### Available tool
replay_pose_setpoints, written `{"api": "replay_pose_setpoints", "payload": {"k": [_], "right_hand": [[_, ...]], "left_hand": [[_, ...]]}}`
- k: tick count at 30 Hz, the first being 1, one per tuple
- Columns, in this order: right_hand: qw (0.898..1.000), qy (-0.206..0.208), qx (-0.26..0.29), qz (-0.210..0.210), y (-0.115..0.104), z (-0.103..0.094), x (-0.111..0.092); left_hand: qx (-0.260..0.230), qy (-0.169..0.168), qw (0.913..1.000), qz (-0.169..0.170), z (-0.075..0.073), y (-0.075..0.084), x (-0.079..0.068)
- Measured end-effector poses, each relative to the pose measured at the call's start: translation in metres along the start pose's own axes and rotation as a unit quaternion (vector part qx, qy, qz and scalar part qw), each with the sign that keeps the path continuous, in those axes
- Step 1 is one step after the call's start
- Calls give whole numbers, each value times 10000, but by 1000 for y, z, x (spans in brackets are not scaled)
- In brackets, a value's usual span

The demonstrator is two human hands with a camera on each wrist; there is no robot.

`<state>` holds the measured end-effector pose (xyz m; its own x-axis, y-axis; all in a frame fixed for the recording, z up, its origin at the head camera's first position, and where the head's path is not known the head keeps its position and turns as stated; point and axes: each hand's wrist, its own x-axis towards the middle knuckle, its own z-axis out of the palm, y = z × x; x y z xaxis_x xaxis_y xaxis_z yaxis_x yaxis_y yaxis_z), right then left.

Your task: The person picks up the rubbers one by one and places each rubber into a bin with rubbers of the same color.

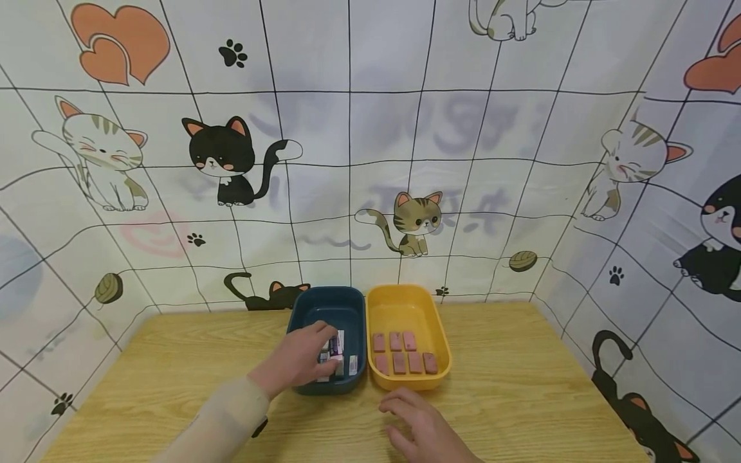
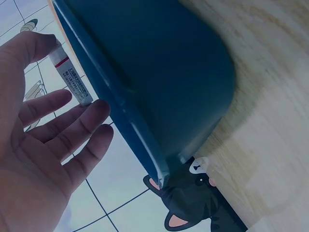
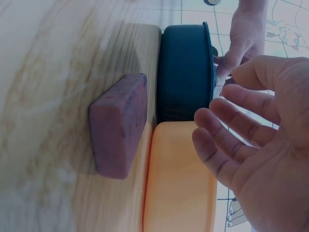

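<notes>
My left hand (image 1: 298, 360) reaches into the dark blue bin (image 1: 327, 296). Between its thumb and fingertips it pinches a small white block with printed text and a red band (image 2: 71, 77), which looks like an eraser. Several similar white printed blocks (image 1: 353, 365) lie in that bin, partly covered by the hand. My right hand (image 1: 425, 427) hovers over the table just in front of the yellow bin (image 1: 405, 296), fingers relaxed and holding nothing. Below it, in the right wrist view, a pink block (image 3: 118, 128) with dark smudges lies on the table; the hand hides it in the head view.
Both bins stand side by side near the back edge of the wooden table (image 1: 509, 373). Several pink blocks (image 1: 414, 362) lie in two rows inside the yellow bin. A white cloth with cat prints (image 1: 347, 128) hangs behind and along the sides.
</notes>
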<state>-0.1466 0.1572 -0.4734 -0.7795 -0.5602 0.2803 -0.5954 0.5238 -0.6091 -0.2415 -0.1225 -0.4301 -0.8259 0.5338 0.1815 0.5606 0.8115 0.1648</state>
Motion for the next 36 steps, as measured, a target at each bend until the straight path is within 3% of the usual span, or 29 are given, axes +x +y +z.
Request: {"api": "replay_pose_setpoints", "payload": {"k": [9,17,28,36], "right_hand": [[9992,-115,152,337,2,-3,-1],[9978,-148,283,576,1,-5,0],[9988,432,-118,175,-1,-4,5],[9988,450,-21,209,-5,-7,11]], "left_hand": [[229,-151,9995,174,-2,-3,19],[170,-515,9985,-34,-3,-2,35],[102,-797,9963,-301,4,-1,48],[156,-839,9960,-277,17,-3,60]]}}
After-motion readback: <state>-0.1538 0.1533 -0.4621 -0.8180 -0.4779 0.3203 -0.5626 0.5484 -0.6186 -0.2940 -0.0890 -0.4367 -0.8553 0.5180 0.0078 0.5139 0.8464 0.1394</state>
